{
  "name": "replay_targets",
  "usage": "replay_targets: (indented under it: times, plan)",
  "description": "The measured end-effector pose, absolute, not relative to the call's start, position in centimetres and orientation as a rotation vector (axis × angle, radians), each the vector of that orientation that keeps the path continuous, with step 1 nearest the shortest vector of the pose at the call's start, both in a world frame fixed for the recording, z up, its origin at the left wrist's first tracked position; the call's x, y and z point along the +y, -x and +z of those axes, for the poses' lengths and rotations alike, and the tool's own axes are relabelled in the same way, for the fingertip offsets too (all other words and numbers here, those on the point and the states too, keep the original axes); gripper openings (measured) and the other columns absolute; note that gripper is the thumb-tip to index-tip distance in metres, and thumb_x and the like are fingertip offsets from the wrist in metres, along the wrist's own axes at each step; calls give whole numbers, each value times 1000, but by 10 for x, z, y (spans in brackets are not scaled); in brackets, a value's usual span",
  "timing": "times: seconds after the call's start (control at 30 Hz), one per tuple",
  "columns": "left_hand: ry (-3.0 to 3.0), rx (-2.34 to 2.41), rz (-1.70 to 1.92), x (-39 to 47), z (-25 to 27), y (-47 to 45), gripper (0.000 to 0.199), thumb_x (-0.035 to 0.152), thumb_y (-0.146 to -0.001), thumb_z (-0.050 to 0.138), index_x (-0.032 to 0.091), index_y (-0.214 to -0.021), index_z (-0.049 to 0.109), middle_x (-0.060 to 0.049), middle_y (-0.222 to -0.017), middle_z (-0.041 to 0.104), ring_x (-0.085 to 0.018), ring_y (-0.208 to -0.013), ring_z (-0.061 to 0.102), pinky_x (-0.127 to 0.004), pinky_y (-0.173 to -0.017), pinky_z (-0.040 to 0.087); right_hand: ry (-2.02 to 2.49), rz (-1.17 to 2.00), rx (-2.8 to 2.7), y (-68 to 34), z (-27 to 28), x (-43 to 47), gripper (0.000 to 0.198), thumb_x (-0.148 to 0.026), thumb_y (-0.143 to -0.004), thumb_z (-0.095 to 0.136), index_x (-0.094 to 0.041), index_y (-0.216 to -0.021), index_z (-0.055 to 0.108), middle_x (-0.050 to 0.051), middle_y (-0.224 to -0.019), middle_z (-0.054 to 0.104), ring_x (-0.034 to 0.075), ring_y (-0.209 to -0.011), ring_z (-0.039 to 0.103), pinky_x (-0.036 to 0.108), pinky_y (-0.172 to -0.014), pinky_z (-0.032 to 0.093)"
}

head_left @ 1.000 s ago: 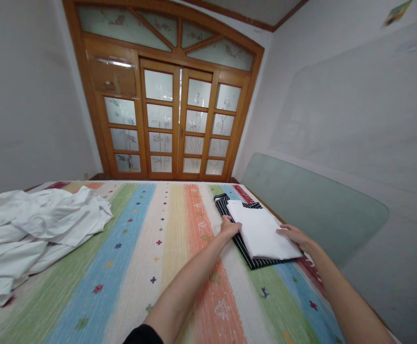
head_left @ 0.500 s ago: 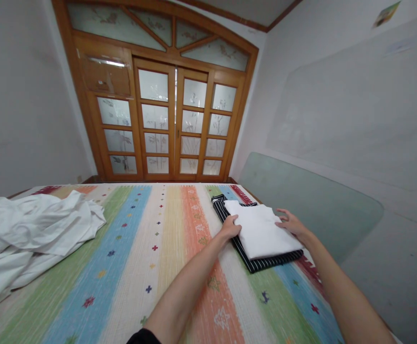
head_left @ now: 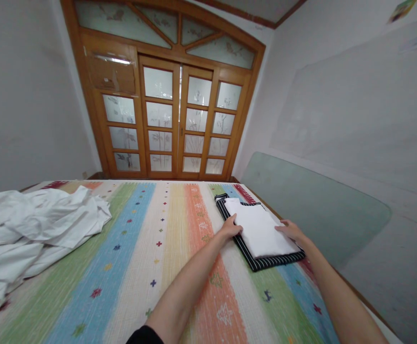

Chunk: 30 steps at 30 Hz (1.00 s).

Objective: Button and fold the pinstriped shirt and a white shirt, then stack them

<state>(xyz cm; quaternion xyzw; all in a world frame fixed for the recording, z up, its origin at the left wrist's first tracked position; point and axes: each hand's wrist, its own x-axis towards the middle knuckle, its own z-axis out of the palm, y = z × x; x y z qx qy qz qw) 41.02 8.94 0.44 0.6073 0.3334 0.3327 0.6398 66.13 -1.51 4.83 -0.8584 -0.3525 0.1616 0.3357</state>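
Note:
A folded white garment (head_left: 267, 233) lies flat on top of a folded black garment with white stripes (head_left: 261, 263); both rest on the bed, to the right. The striped one shows along the left, front and far edges. My left hand (head_left: 231, 227) grips the white garment's left edge, thumb over the cloth. On the opposite side, my right hand (head_left: 291, 231) has its fingers at the right edge of the same garment. The undersides of both grips are hidden.
A loose heap of white cloth (head_left: 39, 224) lies on the left of the bed. A colourful striped bedspread (head_left: 172, 229) covers the bed. A pale green headboard (head_left: 312, 200) stands along the right wall. Wooden doors with glass panes (head_left: 176, 119) are at the far end.
My right hand's fingers have come down and closer together at the white garment's right edge. My left hand stays at the left edge. The view has shifted slightly.

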Motion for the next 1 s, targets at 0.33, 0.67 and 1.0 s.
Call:
replay_targets:
  times: [0.33,0.67,1.0]
  plan:
    - [-1846,713,747,61,10,-383,47,11,-66,62,14,-114,65,-12,-154,29,-29,-128,47,-35,-111,35,2465,-290,-1523,-614,45,-6,43,-13,-80,52,-13,-123,60,19,-134,56,35,-128,46,51,-108,30]
    - [-2472,861,681,111,15,-196,21,13,-79,55,16,-94,69,-13,-115,66,-27,-113,58,-40,-102,42,2649,-87,-1452,-592,3,-10,55,-40,-95,28,-10,-135,52,19,-148,41,37,-139,32,55,-110,24]
    - [-2595,1813,891,139,61,35,32,18,-78,51,19,-107,64,-13,-130,58,-32,-126,46,-51,-106,32,2433,-109,-1603,-512,14,34,54,-39,-89,38,-17,-135,53,17,-150,40,44,-135,36,62,-107,24]
